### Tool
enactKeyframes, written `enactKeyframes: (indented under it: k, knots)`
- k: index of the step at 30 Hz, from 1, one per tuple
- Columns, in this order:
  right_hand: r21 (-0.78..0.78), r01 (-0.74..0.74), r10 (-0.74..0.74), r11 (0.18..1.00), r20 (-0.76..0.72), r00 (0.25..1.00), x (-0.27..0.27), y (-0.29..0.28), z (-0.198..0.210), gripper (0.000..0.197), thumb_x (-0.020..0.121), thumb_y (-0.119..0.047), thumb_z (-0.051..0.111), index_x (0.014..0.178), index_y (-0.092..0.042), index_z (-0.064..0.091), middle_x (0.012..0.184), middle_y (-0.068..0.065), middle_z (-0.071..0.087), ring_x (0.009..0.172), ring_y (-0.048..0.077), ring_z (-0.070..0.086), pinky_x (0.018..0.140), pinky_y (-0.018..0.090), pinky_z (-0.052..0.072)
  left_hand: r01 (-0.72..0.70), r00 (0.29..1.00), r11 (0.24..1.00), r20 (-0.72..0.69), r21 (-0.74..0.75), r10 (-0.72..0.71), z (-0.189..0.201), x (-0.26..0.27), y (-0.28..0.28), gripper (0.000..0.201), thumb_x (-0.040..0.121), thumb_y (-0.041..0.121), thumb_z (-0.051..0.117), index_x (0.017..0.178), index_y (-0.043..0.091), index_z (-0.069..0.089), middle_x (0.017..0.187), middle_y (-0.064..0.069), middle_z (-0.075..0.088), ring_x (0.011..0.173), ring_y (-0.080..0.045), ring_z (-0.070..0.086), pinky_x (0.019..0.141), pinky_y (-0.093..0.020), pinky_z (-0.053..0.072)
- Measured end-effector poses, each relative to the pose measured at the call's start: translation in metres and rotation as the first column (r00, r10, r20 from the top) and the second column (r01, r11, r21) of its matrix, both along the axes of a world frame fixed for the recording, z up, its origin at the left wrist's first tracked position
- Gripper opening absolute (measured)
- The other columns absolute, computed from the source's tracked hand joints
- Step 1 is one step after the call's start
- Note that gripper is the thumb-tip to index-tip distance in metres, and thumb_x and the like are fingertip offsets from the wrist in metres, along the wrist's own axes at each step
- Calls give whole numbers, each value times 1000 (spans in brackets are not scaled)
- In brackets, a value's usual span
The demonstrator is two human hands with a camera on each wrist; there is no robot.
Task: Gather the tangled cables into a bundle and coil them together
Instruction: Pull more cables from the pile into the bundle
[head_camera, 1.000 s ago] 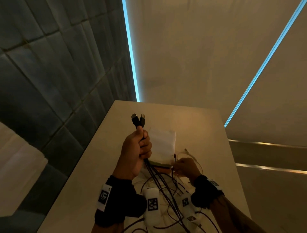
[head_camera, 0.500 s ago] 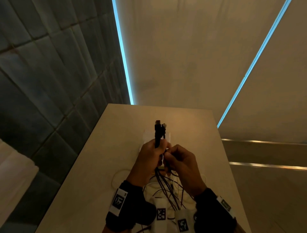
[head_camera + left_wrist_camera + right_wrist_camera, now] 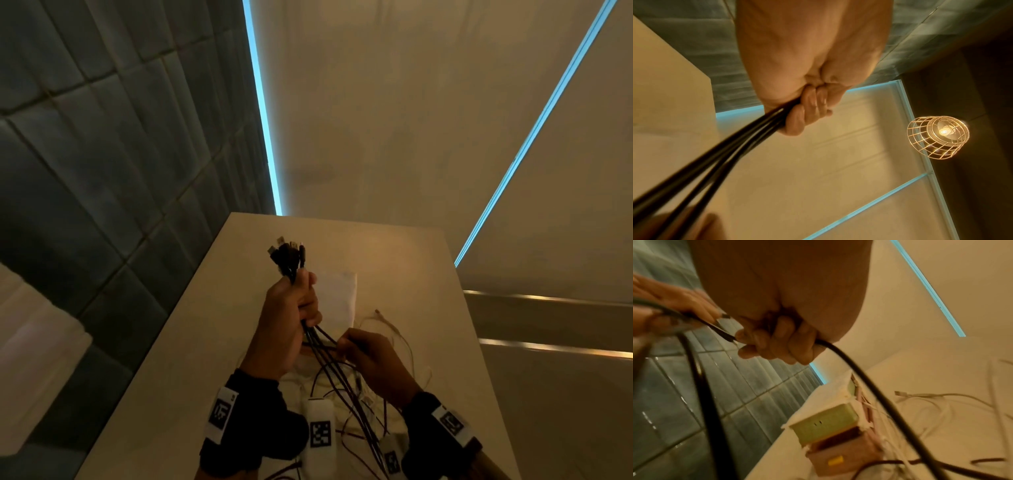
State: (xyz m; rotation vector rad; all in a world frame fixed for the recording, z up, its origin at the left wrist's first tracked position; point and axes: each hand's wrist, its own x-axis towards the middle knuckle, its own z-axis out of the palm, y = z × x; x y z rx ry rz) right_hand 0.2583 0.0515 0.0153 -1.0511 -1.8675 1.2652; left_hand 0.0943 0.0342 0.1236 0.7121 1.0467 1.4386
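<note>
In the lower middle of the head view, the left hand (image 3: 289, 329) is raised above the pale counter (image 3: 191, 329), its fingers curled tight round a bundle of dark cables (image 3: 308, 337) whose plug ends (image 3: 287, 251) fan out above the fist. The left wrist view shows the same grip, fingers (image 3: 809, 104) wrapped round the dark cables (image 3: 719, 149) that run off to the lower left of the frame. Just right of and below it, the right hand (image 3: 371, 363) closes its fingers on 1 dark strand from the same bundle; in the right wrist view that cable (image 3: 869, 382) leaves the curled fingers (image 3: 777, 340) and falls toward the counter. The loose lengths trail down between both wrists to the bottom edge of the frame. Thin pale cables (image 3: 394, 329) lie on the counter to the right, beside a white flat object (image 3: 337, 298) behind the hands. A small boxy device (image 3: 826, 423) sits on the counter in the right wrist view. A caged lamp (image 3: 938, 137) glows at the right of the left wrist view.
</note>
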Motion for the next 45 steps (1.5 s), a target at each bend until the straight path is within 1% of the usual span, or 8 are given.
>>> enactKeyframes:
  k: [7,13,19,22,26,31,35,45]
  knots:
    - [37,-1,-1,999,52,999,0,-1,-44,26,98,-22,49,77,-15,61,68,-13,56,65,2,51,64,24,42,-83,995,997,-47,11,83,5,-8,-3,33,104,20,34,75,11,48,53,6,24,43,-9,18,42,-23,18]
    - [-159,80,-66,984,89,994,17,-3,-76,30,96,-22,54,67,-17,61,57,-3,51,51,6,46,53,29,37,-173,985,984,-2,37,174,17,-23,-9,33,103,21,34,72,15,43,54,4,21,42,-9,16,41,-21,16]
    - [-341,229,-330,912,-277,902,0,16,17,24,93,-16,58,76,1,60,55,7,38,47,16,30,43,27,23,-133,986,987,-110,-94,123,11,-19,-10,32,103,23,36,74,13,44,54,-3,44,38,-10,27,40,-21,20]
    - [-259,39,-163,965,-478,863,-9,12,68,19,93,-11,56,80,2,58,54,6,33,46,13,22,44,24,18,-105,988,983,-129,-149,86,11,-9,-9,31,104,25,35,78,11,43,69,-15,64,46,-18,50,42,-25,36]
    - [-182,-157,57,971,-458,887,-16,-4,99,18,91,-1,55,73,1,58,48,-7,46,41,9,28,42,19,25,5,994,996,110,-94,6,14,-4,-8,31,104,28,30,86,9,46,102,-24,71,85,-32,70,69,-38,57]
    - [-252,-196,86,948,-391,916,-15,-11,82,16,85,-14,63,70,-10,64,49,-4,45,43,11,29,46,28,18,51,939,998,339,43,-63,21,-7,-6,27,100,26,35,79,14,47,73,-7,58,48,-12,44,49,-24,41]
    - [-286,-201,74,937,-399,914,-13,-8,67,18,87,-21,62,75,-9,64,52,-2,44,43,11,28,44,24,19,78,919,994,379,81,-103,19,-9,-4,25,98,25,36,78,15,48,62,5,39,43,-5,28,43,-19,26]
    - [-256,-128,78,958,-196,977,-1,-5,-20,27,92,-28,58,68,-17,64,55,-7,44,48,6,36,48,19,30,-58,978,998,203,33,51,14,-18,-5,31,103,20,31,76,12,45,54,7,32,41,-5,21,41,-20,21]
